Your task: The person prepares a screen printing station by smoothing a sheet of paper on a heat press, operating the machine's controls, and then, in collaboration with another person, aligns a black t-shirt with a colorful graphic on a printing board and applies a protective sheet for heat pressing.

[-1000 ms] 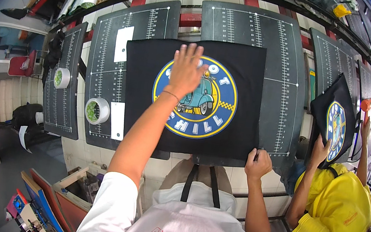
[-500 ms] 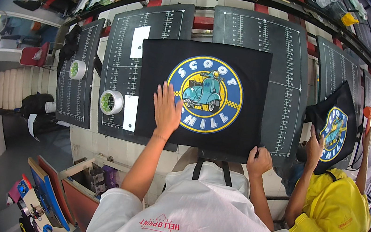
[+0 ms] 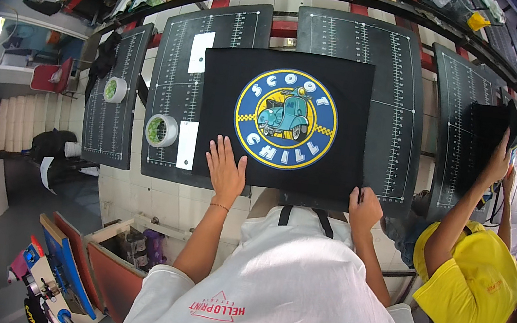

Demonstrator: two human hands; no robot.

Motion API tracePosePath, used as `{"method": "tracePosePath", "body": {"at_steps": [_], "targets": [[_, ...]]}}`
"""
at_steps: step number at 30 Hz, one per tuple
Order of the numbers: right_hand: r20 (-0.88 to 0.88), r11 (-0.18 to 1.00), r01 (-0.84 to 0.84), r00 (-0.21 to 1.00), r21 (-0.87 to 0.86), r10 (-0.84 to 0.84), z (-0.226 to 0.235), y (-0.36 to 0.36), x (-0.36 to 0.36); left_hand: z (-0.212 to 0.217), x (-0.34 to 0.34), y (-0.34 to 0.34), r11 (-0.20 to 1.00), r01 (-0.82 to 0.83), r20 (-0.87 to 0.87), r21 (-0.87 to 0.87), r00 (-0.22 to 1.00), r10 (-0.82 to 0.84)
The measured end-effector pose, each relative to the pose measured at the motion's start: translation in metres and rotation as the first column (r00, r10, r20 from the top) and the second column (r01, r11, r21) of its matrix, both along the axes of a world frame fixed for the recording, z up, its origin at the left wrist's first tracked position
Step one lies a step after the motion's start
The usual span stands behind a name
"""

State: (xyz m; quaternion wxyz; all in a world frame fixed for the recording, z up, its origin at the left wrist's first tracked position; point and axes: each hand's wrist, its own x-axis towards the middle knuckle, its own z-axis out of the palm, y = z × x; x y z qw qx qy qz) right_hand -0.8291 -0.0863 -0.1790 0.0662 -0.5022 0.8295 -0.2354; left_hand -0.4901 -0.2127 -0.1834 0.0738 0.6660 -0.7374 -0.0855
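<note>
Black shirt (image 3: 348,88) lies flat on platen (image 3: 408,83), print centred. Our left hand (image 3: 225,171) open, palm pressing lower-left hem; right hand (image 3: 365,208) pinching lower-right edge. We press outward from print, hem taut, square to ruler lines, no creases.

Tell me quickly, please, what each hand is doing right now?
Left hand: open, flat on the black printed cloth.
Right hand: closed, pinching the cloth's near edge.

Single head-worn fisheye, steeply downward, close overhead
</note>
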Motion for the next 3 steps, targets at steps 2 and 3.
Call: {"method": "tracePosePath", "body": {"at_steps": [2,3], "targets": [[0.068,0.992,-0.005,0.998,0.126,-0.004,0.013,-0.003,-0.003,0.000,0.000,0.000,1.000,0.001,0.018,0.015,1.000,-0.002],[0.104,0.977,-0.013,0.995,0.212,-0.009,0.021,-0.004,-0.006,-0.001,0.000,-0.001,1.000,0.004,0.025,0.029,1.000,-0.005]]}}
